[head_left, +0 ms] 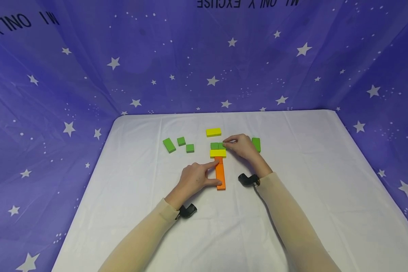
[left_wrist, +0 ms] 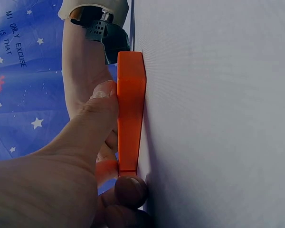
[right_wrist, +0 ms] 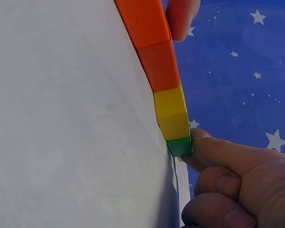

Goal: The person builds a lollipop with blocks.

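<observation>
A row of flat-lying blocks runs away from me in the head view. Nearest is a long orange block, then a small orange block, a yellow block set crosswise, and two small green blocks side by side. My left hand spans the orange part, its thumb on the long block and a forefinger on the small one. With thumb and finger, my right hand pinches the right-hand green block at the row's far end. Its other fingers are curled in.
Beyond the row lies another yellow block. To the left are a longer green block and two green cubes. Another green block lies behind the right hand. A starry blue curtain surrounds the white-covered table.
</observation>
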`<state>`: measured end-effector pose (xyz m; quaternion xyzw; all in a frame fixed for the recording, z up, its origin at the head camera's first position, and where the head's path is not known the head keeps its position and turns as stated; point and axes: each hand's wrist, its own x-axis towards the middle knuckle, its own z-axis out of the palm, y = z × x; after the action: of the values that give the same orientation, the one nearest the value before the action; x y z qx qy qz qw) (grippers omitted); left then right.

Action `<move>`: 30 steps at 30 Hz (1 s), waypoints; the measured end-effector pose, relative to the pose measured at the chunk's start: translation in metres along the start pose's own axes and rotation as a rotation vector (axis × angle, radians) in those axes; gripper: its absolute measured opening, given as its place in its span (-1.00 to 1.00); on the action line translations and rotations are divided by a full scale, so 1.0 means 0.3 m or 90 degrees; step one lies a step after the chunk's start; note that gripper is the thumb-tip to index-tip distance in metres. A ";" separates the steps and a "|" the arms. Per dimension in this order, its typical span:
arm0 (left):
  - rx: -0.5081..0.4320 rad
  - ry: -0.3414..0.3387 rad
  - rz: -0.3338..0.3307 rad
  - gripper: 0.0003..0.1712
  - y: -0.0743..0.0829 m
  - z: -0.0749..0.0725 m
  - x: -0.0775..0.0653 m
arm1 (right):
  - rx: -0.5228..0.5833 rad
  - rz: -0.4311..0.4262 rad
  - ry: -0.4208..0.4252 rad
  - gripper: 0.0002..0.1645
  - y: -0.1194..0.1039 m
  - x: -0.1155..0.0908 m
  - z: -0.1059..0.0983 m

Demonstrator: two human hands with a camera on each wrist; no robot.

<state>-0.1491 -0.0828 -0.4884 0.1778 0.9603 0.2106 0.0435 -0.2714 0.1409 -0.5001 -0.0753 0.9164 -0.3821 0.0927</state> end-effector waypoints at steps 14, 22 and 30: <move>0.009 -0.001 0.006 -0.06 -0.003 -0.001 0.001 | -0.003 -0.001 0.003 -0.62 -0.003 0.005 0.009; 0.003 -0.004 0.003 -0.05 -0.001 -0.002 0.000 | -0.007 -0.010 0.007 -0.63 -0.001 0.004 0.017; -0.004 -0.003 0.008 -0.06 -0.004 0.000 0.000 | 0.000 -0.014 0.002 -0.59 0.002 0.003 0.015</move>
<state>-0.1495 -0.0837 -0.4888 0.1840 0.9584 0.2136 0.0454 -0.2712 0.1379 -0.5037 -0.0843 0.9156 -0.3834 0.0870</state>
